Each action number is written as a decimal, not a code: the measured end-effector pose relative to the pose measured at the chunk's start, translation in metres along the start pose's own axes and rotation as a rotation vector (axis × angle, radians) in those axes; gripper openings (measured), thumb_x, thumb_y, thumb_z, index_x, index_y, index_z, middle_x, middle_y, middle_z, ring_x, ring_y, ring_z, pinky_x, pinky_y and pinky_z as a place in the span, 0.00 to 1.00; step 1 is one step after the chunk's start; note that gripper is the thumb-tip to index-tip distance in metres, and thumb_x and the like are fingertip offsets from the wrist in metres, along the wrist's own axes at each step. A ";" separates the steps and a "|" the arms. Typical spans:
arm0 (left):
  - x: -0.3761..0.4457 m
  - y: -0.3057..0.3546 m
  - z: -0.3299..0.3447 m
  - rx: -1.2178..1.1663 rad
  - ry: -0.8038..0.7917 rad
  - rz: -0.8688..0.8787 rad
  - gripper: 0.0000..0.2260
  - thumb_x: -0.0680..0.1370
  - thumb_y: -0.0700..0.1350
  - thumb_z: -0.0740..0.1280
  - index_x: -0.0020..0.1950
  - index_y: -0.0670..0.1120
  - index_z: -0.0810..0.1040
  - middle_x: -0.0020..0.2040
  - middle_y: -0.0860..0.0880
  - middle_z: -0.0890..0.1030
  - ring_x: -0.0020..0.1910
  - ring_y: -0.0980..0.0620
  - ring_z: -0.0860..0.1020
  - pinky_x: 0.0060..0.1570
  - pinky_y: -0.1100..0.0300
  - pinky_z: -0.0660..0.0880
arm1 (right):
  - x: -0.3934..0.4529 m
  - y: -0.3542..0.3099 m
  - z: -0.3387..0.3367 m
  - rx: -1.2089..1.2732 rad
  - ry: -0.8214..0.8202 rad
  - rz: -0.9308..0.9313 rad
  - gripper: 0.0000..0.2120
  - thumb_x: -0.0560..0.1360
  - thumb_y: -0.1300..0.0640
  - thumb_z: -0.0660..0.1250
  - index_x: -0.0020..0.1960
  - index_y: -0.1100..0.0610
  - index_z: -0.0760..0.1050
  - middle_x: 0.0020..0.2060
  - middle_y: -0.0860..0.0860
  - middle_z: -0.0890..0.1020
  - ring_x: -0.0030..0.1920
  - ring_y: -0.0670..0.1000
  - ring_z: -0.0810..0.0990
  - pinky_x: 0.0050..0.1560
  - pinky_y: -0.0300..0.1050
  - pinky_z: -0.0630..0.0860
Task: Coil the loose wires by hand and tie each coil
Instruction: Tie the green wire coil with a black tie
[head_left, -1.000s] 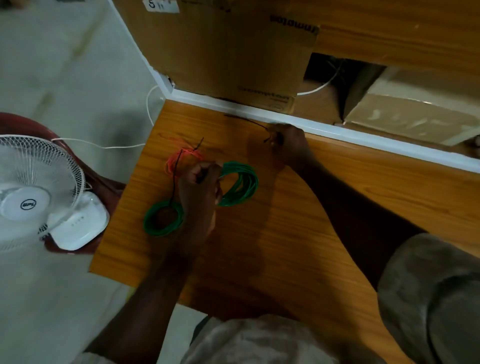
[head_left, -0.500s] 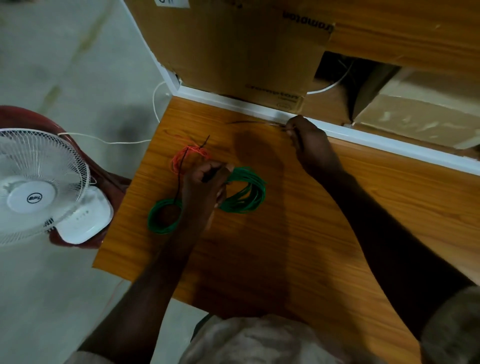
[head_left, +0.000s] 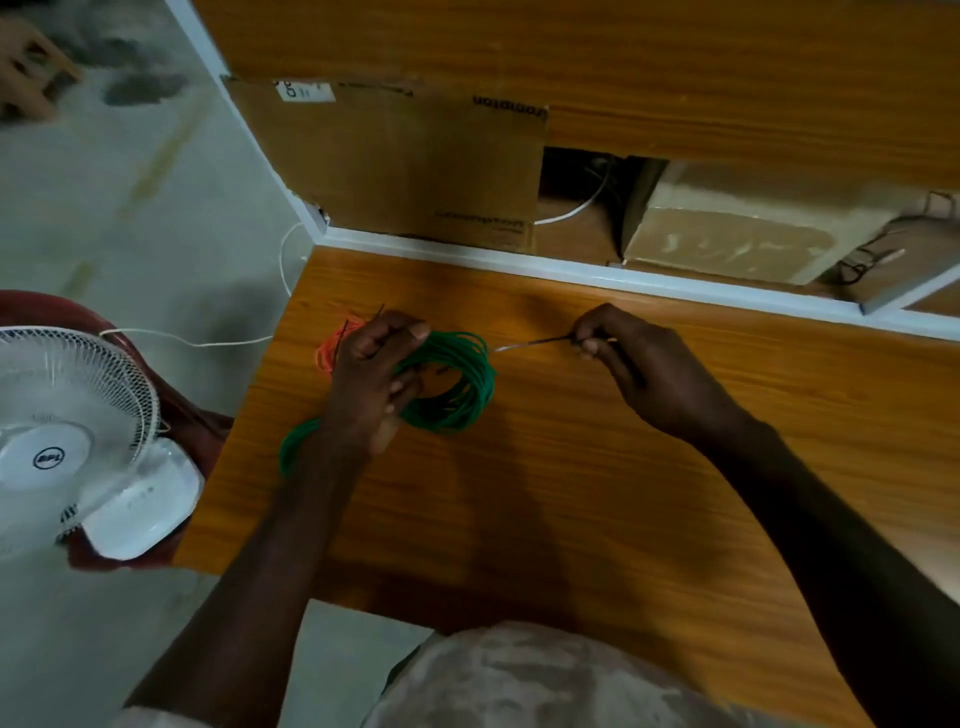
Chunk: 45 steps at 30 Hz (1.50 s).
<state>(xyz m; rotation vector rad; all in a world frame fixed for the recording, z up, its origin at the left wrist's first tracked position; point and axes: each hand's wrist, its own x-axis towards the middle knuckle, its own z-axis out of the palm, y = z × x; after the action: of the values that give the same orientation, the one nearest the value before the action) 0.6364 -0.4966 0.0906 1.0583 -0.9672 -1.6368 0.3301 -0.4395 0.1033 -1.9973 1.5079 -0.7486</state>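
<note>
A green wire coil (head_left: 462, 384) lies on the wooden table (head_left: 597, 467), and my left hand (head_left: 376, 379) grips its left side with curled fingers. To the right, my right hand (head_left: 628, 353) pinches a thin dark tie wire (head_left: 535, 343) that points left toward the coil. A second green coil (head_left: 297, 441) lies partly hidden under my left wrist. A small orange coil (head_left: 327, 348) sits just beyond my left hand, with a thin black wire across it.
A white table fan (head_left: 78, 441) stands on a red stool off the table's left edge, its white cord (head_left: 208, 343) trailing over the floor. Cardboard boxes (head_left: 415, 161) fill a shelf behind the table's white back edge (head_left: 597, 273).
My right hand came away from the table's back edge with the thin tie wire and moved down toward the coil. My left hand shifted its grip on the green coil.
</note>
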 end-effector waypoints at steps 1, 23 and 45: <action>-0.002 0.002 0.001 0.007 -0.018 -0.003 0.08 0.81 0.38 0.68 0.43 0.45 0.79 0.38 0.46 0.72 0.21 0.59 0.63 0.19 0.66 0.57 | -0.006 -0.003 -0.001 0.027 -0.006 -0.009 0.06 0.88 0.57 0.60 0.62 0.54 0.74 0.53 0.48 0.83 0.54 0.42 0.82 0.52 0.41 0.77; -0.072 -0.023 0.081 0.171 -0.339 -0.015 0.04 0.80 0.44 0.73 0.47 0.45 0.81 0.32 0.45 0.66 0.24 0.54 0.62 0.23 0.64 0.60 | -0.058 -0.046 0.006 0.843 0.157 0.289 0.07 0.86 0.58 0.65 0.57 0.63 0.77 0.47 0.52 0.88 0.47 0.56 0.77 0.41 0.45 0.74; -0.079 -0.042 0.096 0.393 -0.250 0.042 0.10 0.81 0.47 0.75 0.48 0.40 0.81 0.28 0.47 0.72 0.24 0.49 0.65 0.26 0.61 0.63 | -0.073 -0.045 0.018 0.659 0.211 0.404 0.07 0.82 0.59 0.73 0.56 0.62 0.86 0.47 0.54 0.89 0.47 0.46 0.87 0.46 0.40 0.80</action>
<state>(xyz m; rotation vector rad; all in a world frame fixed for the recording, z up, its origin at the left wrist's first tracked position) 0.5500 -0.3985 0.0989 1.0939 -1.5125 -1.6070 0.3565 -0.3568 0.1130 -1.1191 1.4587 -1.1193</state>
